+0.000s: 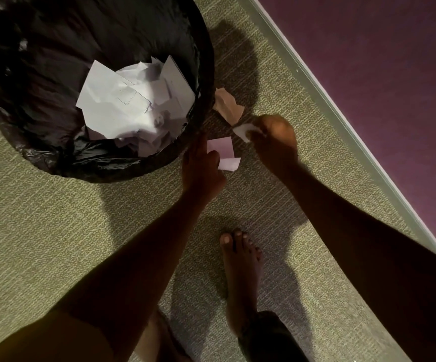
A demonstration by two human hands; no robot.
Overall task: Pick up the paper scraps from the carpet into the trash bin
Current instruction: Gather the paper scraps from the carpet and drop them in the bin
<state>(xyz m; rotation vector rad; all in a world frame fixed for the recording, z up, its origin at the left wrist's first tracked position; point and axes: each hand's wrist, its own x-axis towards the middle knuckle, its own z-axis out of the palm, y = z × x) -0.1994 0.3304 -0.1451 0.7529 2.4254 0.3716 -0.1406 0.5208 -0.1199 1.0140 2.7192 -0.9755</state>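
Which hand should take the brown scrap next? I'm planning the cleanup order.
Probably the right hand. It is just beside the brown scrap, though it already pinches a white scrap. The left hand is lower, at the pink scrap beside the bin.

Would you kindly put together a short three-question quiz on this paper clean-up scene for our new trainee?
1. True or false: the round trash bin lined with a black plastic bag already holds white paper.
2. Which scrap does the right hand pinch?
A. the small white scrap
B. the crumpled brown paper scrap
C. the pale pink square scrap
3. Fill in: the left hand touches a small white folded scrap lying on the green ____.

Key: 1 true; 2 A; 3 carpet.
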